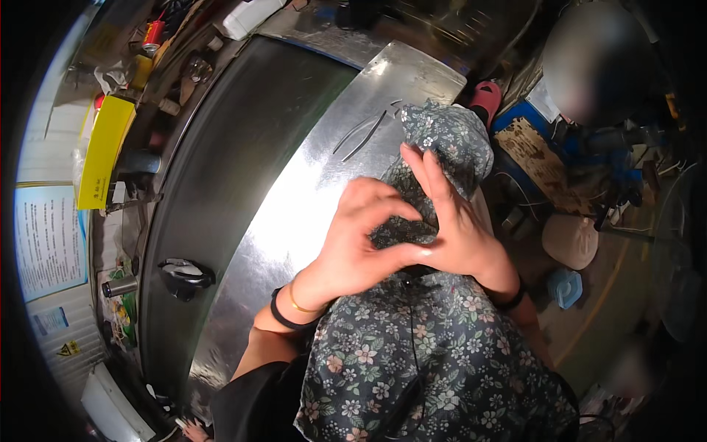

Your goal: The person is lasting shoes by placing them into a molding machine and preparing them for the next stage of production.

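Observation:
My left hand point(357, 239) curves into a C, its thumb reaching across to the base of my right hand. My right hand point(460, 236) has its fingers stretched up and away, thumb side toward the left one. Nothing shows between the fingers of either hand. Below and behind them is a dark floral apron point(412, 361), and more fabric of the same pattern point(453, 140) bulges beyond the fingertips. A pair of slim metal pliers or tweezers point(364, 136) lies on the shiny metal tabletop point(294, 191), beyond my left hand.
Left of the tabletop runs a dark belt point(221, 162) with a black rounded object point(185, 278) on it. A yellow box point(107, 151) stands farther left. To the right are a blue crate point(519, 147), a beige stool seat point(571, 241) and another person, blurred.

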Available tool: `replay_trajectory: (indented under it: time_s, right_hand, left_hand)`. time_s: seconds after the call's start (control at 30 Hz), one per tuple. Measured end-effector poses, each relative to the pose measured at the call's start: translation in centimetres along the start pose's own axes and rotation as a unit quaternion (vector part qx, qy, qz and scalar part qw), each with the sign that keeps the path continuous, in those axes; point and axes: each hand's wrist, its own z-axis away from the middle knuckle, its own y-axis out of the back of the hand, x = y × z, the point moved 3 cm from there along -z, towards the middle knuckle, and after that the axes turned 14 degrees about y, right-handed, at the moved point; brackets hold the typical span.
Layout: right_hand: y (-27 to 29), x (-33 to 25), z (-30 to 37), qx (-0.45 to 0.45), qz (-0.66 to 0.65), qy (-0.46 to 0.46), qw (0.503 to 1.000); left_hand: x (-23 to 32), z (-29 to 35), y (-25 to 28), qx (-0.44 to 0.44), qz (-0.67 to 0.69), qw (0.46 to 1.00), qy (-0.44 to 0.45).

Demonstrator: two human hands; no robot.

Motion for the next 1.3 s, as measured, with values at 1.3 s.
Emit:
replay_trajectory:
  time_s: [1.3]
  right_hand:
    - [-2.1,6.0,3.7,0.056,-0.159,-0.181,0.969]
  left_hand:
    - [-36.4,29.6,28.1,0.66,0.095,0.539,0.515]
